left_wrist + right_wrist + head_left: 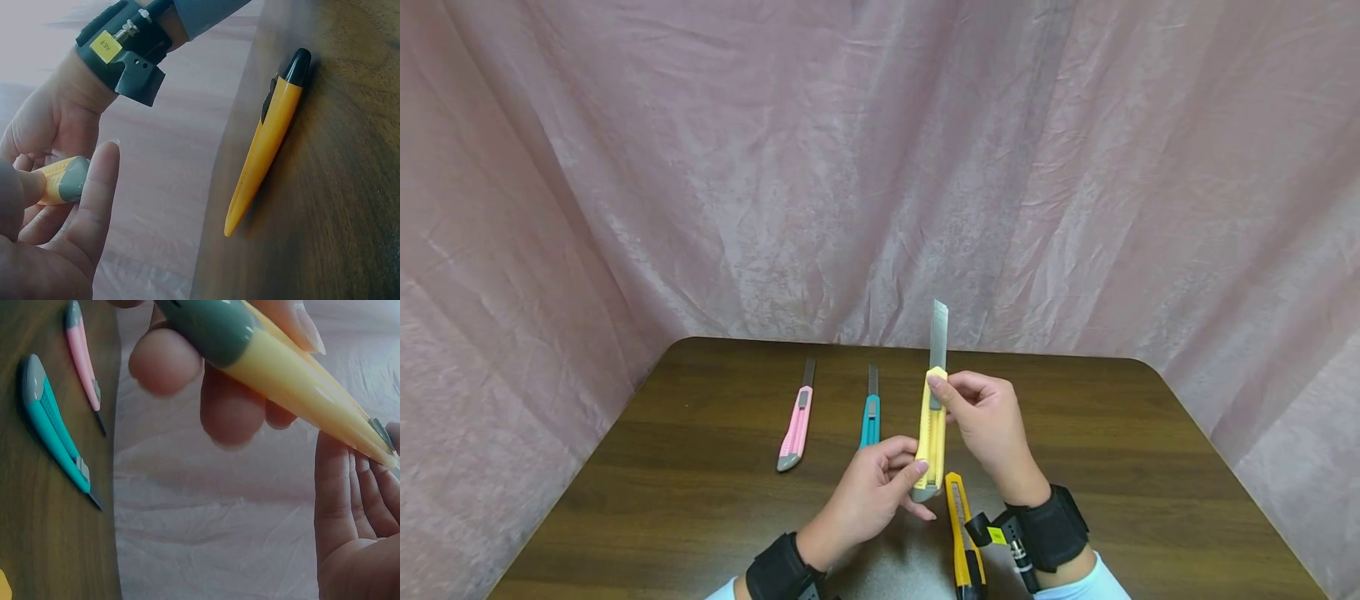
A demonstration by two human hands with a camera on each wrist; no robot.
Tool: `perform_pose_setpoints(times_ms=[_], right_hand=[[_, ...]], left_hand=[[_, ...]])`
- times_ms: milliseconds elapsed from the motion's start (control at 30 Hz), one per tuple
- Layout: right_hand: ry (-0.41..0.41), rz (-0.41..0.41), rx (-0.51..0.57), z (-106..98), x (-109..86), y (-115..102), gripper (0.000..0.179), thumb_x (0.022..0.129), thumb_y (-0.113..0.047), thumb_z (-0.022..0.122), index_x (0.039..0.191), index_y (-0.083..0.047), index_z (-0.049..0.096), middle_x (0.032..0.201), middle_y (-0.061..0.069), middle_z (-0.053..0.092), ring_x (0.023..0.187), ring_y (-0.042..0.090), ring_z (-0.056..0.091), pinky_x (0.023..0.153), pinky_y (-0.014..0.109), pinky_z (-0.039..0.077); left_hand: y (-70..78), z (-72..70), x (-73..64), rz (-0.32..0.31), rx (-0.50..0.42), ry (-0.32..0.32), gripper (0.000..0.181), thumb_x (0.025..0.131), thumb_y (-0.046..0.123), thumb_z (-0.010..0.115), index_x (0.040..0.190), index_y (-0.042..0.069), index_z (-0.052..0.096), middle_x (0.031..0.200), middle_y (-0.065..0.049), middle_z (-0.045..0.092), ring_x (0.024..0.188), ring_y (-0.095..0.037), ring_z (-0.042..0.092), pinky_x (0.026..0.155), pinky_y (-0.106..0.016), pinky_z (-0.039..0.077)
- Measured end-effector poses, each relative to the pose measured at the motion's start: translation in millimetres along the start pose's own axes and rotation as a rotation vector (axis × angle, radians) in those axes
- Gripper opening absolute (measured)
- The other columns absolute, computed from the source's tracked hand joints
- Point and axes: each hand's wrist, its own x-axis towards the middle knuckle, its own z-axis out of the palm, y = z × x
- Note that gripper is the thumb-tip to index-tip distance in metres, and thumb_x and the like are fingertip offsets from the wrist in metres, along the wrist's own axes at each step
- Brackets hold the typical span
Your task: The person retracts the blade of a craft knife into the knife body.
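Note:
Both hands hold up a pale yellow utility knife above the table, its long blade out and pointing up. Near the grey butt end, the left hand pinches the handle between thumb and fingers. The right hand grips the upper handle, its thumb on the front by the grey slider. In the right wrist view the knife's grey end lies among the left fingers. Below the hands an orange-yellow utility knife with black parts lies on the table, its blade retracted; the right wrist strap overlaps it in the head view.
On the dark wooden table, a pink utility knife and a teal utility knife lie left of the hands, blades out and pointing away. The left hand partly hides the teal one. A pink curtain hangs behind the table.

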Motion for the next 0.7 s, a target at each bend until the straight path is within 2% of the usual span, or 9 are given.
perform_pose_setpoints(times_ms=[167,367,533,700], right_hand=[[0.012,0.015,-0.007,-1,1.4,15,0.015,0.089,-0.02,0.068,0.082,-0.007,0.071,0.07,0.007,0.062,0.061,0.021,0.055,0.053,0.035,0.057],[0.042,0.03,-0.04,-1,2.5,29,0.023,0.088,-0.033,0.068,0.077,-0.013,0.072,0.066,0.005,0.059,0.059,0.024,0.053,0.049,0.03,0.055],[0.019,0.035,-0.035,-1,2.4,25,0.021,0.089,-0.029,0.068,0.077,-0.012,0.072,0.066,0.005,0.059,0.06,0.027,0.052,0.049,0.03,0.055],[0.014,-0.007,-0.061,1,-1.3,4,0.016,0.09,-0.016,0.067,0.079,-0.004,0.07,0.061,0.01,0.055,0.055,0.021,0.048,0.047,0.025,0.051]], left_hand=[[-0.9,0.3,0.0,0.007,0.03,0.014,0.016,0.097,0.001,0.052,0.112,0.003,0.057,0.095,-0.016,0.065,0.074,-0.032,0.065,0.053,-0.048,0.057],[-2.4,-0.2,-0.2,0.01,0.049,0.011,0.016,0.097,0.003,0.053,0.112,0.003,0.057,0.094,-0.015,0.065,0.07,-0.031,0.065,0.052,-0.05,0.056],[-3.2,-0.3,-0.7,0.024,0.048,0.009,0.016,0.097,0.003,0.052,0.112,0.002,0.057,0.094,-0.016,0.065,0.069,-0.031,0.065,0.05,-0.048,0.056],[-1.6,2.0,-1.2,0.029,0.034,0.007,0.015,0.097,-0.001,0.05,0.112,-0.001,0.056,0.094,-0.019,0.064,0.068,-0.031,0.065,0.05,-0.048,0.056]])
